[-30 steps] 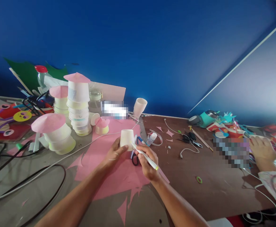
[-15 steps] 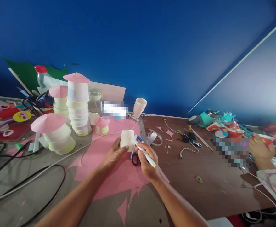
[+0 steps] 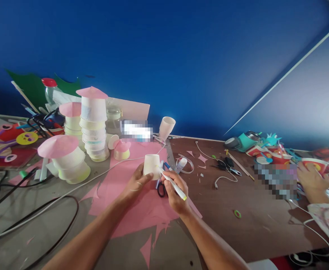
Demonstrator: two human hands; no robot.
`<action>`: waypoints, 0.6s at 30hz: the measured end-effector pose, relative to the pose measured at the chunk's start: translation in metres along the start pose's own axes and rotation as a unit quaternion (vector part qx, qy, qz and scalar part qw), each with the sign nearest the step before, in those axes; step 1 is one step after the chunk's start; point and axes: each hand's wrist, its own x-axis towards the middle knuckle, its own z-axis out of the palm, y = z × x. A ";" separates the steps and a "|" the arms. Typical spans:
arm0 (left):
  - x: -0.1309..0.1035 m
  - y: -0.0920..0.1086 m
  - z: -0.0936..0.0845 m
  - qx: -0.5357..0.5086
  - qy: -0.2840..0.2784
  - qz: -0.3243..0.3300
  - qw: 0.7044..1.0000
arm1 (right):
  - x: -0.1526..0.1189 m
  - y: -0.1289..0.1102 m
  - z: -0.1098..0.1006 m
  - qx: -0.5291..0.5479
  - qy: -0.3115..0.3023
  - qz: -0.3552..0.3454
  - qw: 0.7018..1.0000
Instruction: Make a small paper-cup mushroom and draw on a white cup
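Note:
A white paper cup, mouth down, is gripped by my left hand at its lower left side. My right hand is closed around a white marker with a yellow end, its tip at the cup's right side. Under both hands spreads a sheet of pink paper. Black-handled scissors lie partly hidden behind my right hand. Beyond the cup sits a small cup piece with a pink paper top.
At left stand a tall cup tower and a shorter cup stack, both pink-roofed. Stacked cups lean by the wall. Cables cross the left side. At right are keys and another person's hand beside red cups.
The marker tip has shifted very slightly along the cup's right side. My left hand and the cup stay in place. The other person's hand at right has moved a little.

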 end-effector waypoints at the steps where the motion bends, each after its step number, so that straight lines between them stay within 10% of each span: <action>1: 0.000 0.000 0.000 0.000 0.001 0.001 1.000 | 0.000 0.001 0.000 -0.002 0.004 0.005 1.000; 18: 0.002 -0.003 -0.001 0.008 0.005 0.004 1.000 | 0.000 -0.005 0.000 -0.011 -0.012 -0.013 1.000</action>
